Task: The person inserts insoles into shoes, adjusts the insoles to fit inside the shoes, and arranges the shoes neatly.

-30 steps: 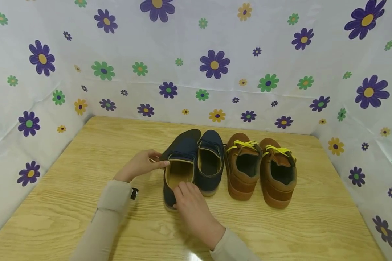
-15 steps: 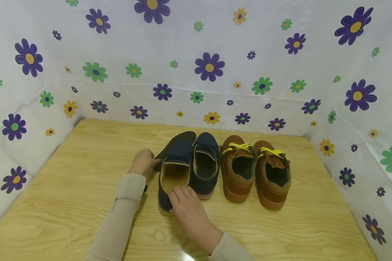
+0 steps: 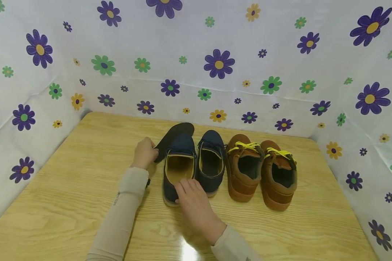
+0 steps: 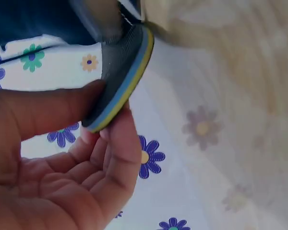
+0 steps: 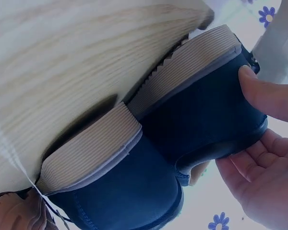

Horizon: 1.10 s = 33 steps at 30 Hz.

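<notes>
My left hand [image 3: 144, 153] pinches one end of a dark insole [image 3: 178, 129] between thumb and fingers, to the left of the navy shoes. In the left wrist view the insole [image 4: 120, 79] shows a layered blue and yellow edge. Its far end lies beyond the toe of the left navy shoe [image 3: 182, 143], which partly hides it. At that shoe's heel, my right hand [image 3: 194, 201] grips the back rim, fingers inside and thumb outside. The inside of this shoe looks tan. Close on its right stands the other navy shoe [image 3: 212, 139], with a dark inside.
A pair of brown shoes with yellow laces stands to the right: the nearer-middle brown shoe [image 3: 243, 185] and the outer brown shoe [image 3: 278, 197]. All rest on a wood-grain table [image 3: 94, 152]. A flower-print cloth [image 3: 170, 47] hangs around the back and sides.
My left hand has moved forward along the shoe's left side, from near its opening. More of the insole now shows beyond the shoe. My right hand keeps its grip on the heel.
</notes>
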Each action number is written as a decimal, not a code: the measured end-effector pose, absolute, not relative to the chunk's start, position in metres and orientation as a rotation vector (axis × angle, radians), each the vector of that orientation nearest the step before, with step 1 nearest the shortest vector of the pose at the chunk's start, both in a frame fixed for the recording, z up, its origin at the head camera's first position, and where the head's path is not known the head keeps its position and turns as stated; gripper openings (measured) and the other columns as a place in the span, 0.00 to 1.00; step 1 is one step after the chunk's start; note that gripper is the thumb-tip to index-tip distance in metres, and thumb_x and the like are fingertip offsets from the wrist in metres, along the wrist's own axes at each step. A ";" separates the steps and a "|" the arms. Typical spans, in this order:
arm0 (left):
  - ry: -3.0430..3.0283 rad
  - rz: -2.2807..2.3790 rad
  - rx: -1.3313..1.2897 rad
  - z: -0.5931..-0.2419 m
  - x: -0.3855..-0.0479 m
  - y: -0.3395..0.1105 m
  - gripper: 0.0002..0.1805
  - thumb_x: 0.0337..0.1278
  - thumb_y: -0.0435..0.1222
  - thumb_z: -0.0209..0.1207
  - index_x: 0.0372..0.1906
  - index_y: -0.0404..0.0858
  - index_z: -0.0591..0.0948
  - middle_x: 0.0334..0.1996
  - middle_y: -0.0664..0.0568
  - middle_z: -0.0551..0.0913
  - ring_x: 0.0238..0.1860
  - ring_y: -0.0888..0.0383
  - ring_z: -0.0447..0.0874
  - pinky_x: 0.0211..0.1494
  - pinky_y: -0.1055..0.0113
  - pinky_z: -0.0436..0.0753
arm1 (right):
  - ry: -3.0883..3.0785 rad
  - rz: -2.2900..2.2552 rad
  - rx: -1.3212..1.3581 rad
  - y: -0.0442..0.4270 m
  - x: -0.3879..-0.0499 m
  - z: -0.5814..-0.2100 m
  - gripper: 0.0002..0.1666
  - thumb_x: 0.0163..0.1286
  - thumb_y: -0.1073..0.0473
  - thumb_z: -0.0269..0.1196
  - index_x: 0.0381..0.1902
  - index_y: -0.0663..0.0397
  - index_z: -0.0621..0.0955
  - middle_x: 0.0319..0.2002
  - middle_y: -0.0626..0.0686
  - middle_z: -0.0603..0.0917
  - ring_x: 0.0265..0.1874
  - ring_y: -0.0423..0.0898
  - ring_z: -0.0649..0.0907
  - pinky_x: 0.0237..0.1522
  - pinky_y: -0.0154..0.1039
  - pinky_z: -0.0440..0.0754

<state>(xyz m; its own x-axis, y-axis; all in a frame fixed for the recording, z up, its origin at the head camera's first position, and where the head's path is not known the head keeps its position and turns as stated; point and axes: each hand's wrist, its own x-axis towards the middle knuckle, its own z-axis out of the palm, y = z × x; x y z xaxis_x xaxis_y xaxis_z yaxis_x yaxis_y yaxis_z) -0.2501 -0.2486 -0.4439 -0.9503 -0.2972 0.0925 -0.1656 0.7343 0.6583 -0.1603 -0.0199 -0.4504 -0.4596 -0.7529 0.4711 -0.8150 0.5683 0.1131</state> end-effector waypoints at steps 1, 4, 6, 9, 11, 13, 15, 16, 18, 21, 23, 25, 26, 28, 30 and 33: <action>-2.729 -1.010 0.389 -0.443 -0.250 -0.250 0.11 0.54 0.25 0.56 0.19 0.29 0.71 0.18 0.42 0.73 0.20 0.50 0.70 0.25 0.60 0.73 | -2.329 0.173 1.259 -0.021 -0.161 -0.450 0.25 0.54 0.57 0.73 0.46 0.55 0.74 0.39 0.49 0.73 0.42 0.46 0.75 0.53 0.38 0.72; -2.681 -1.004 0.437 -0.438 -0.248 -0.253 0.09 0.57 0.27 0.56 0.40 0.22 0.75 0.39 0.29 0.80 0.40 0.36 0.79 0.44 0.47 0.78 | -2.317 0.152 1.256 -0.023 -0.162 -0.450 0.25 0.55 0.57 0.72 0.46 0.55 0.74 0.39 0.49 0.73 0.42 0.46 0.75 0.52 0.39 0.72; -2.657 -1.022 0.465 -0.435 -0.247 -0.254 0.11 0.60 0.27 0.54 0.43 0.22 0.74 0.42 0.28 0.78 0.43 0.33 0.78 0.47 0.45 0.76 | -2.312 0.133 1.248 -0.025 -0.164 -0.448 0.25 0.55 0.57 0.72 0.47 0.55 0.74 0.40 0.50 0.73 0.42 0.47 0.75 0.52 0.39 0.72; -2.616 -1.048 0.491 -0.429 -0.246 -0.253 0.10 0.62 0.28 0.54 0.44 0.24 0.73 0.40 0.31 0.78 0.41 0.35 0.77 0.45 0.46 0.76 | -2.314 0.115 1.232 -0.028 -0.168 -0.446 0.25 0.55 0.57 0.72 0.46 0.56 0.74 0.40 0.50 0.73 0.42 0.47 0.75 0.52 0.39 0.72; -2.599 -1.061 0.487 -0.425 -0.244 -0.252 0.10 0.63 0.29 0.54 0.43 0.24 0.72 0.39 0.32 0.77 0.39 0.38 0.76 0.43 0.48 0.76 | -2.318 0.098 1.217 -0.030 -0.172 -0.444 0.25 0.55 0.58 0.73 0.46 0.56 0.74 0.39 0.50 0.73 0.42 0.47 0.75 0.53 0.39 0.72; -2.586 -1.075 0.481 -0.422 -0.243 -0.251 0.10 0.64 0.29 0.54 0.43 0.25 0.72 0.37 0.34 0.77 0.37 0.40 0.76 0.42 0.49 0.76 | -2.323 0.086 1.201 -0.031 -0.176 -0.442 0.24 0.54 0.58 0.73 0.45 0.56 0.74 0.39 0.50 0.73 0.43 0.47 0.75 0.53 0.39 0.72; -2.574 -1.082 0.470 -0.419 -0.241 -0.250 0.09 0.64 0.29 0.54 0.43 0.25 0.72 0.36 0.35 0.77 0.36 0.41 0.75 0.40 0.50 0.76 | -2.324 0.068 1.184 -0.034 -0.180 -0.442 0.24 0.54 0.59 0.74 0.44 0.55 0.74 0.39 0.50 0.73 0.43 0.47 0.76 0.54 0.39 0.72; -2.569 -1.084 0.466 -0.417 -0.240 -0.250 0.09 0.64 0.29 0.54 0.43 0.25 0.72 0.35 0.36 0.77 0.36 0.42 0.75 0.40 0.51 0.76 | -2.323 0.060 1.178 -0.035 -0.181 -0.442 0.24 0.54 0.58 0.74 0.44 0.55 0.74 0.39 0.50 0.73 0.43 0.47 0.76 0.54 0.39 0.72; -2.559 -1.091 0.467 -0.414 -0.238 -0.249 0.09 0.63 0.29 0.55 0.43 0.25 0.72 0.34 0.37 0.77 0.35 0.43 0.75 0.40 0.52 0.75 | -2.316 0.049 1.168 -0.036 -0.184 -0.442 0.24 0.54 0.58 0.74 0.44 0.55 0.74 0.38 0.50 0.73 0.42 0.47 0.76 0.53 0.40 0.72; -2.547 -1.086 0.458 -0.410 -0.236 -0.247 0.09 0.63 0.29 0.56 0.42 0.26 0.73 0.34 0.37 0.77 0.36 0.42 0.75 0.41 0.51 0.75 | -2.300 0.042 1.154 -0.037 -0.187 -0.443 0.23 0.54 0.59 0.74 0.43 0.54 0.74 0.38 0.50 0.73 0.41 0.47 0.76 0.52 0.40 0.73; -2.538 -1.080 0.452 -0.407 -0.235 -0.245 0.09 0.62 0.29 0.56 0.41 0.26 0.73 0.34 0.37 0.77 0.36 0.42 0.76 0.42 0.50 0.75 | -2.294 0.032 1.142 -0.037 -0.188 -0.444 0.22 0.55 0.59 0.73 0.43 0.54 0.73 0.37 0.50 0.72 0.40 0.47 0.76 0.52 0.40 0.73; -2.531 -1.072 0.442 -0.404 -0.234 -0.243 0.08 0.62 0.29 0.57 0.41 0.27 0.73 0.33 0.38 0.78 0.36 0.41 0.76 0.42 0.50 0.75 | -2.296 0.016 1.126 -0.038 -0.190 -0.444 0.22 0.55 0.59 0.73 0.43 0.54 0.73 0.37 0.50 0.72 0.40 0.47 0.75 0.52 0.39 0.72; -2.524 -1.070 0.438 -0.402 -0.234 -0.242 0.08 0.61 0.29 0.57 0.40 0.27 0.73 0.33 0.38 0.78 0.36 0.41 0.76 0.42 0.50 0.75 | -2.298 0.008 1.118 -0.038 -0.191 -0.444 0.22 0.55 0.59 0.73 0.43 0.54 0.73 0.37 0.50 0.72 0.40 0.47 0.75 0.52 0.39 0.72; -2.519 -1.070 0.430 -0.398 -0.232 -0.240 0.08 0.61 0.29 0.57 0.40 0.28 0.73 0.33 0.38 0.78 0.36 0.41 0.76 0.42 0.50 0.74 | -2.306 -0.007 1.106 -0.037 -0.191 -0.443 0.23 0.55 0.58 0.73 0.43 0.54 0.73 0.37 0.50 0.72 0.40 0.46 0.75 0.53 0.39 0.71; -2.513 -1.066 0.416 -0.394 -0.230 -0.238 0.07 0.61 0.29 0.58 0.39 0.28 0.73 0.33 0.39 0.78 0.36 0.41 0.76 0.42 0.50 0.74 | -2.322 -0.001 1.108 -0.037 -0.192 -0.443 0.24 0.55 0.57 0.73 0.44 0.54 0.73 0.37 0.50 0.72 0.41 0.47 0.75 0.54 0.39 0.71; -2.489 -1.067 0.374 -0.387 -0.224 -0.233 0.07 0.60 0.29 0.58 0.39 0.28 0.74 0.32 0.39 0.78 0.35 0.43 0.76 0.41 0.51 0.74 | -2.375 0.123 1.140 -0.034 -0.192 -0.441 0.26 0.55 0.56 0.73 0.47 0.55 0.74 0.40 0.51 0.74 0.44 0.48 0.76 0.57 0.41 0.71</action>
<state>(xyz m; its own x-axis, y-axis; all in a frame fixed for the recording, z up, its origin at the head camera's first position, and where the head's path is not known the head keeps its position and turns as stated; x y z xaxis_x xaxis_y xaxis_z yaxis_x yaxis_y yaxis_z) -0.2239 -0.2333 -0.3865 -0.8822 -0.3935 0.2585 -0.0840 0.6718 0.7359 -0.1919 -0.0342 -0.4410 -0.5253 -0.7073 0.4731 -0.7524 0.6458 0.1299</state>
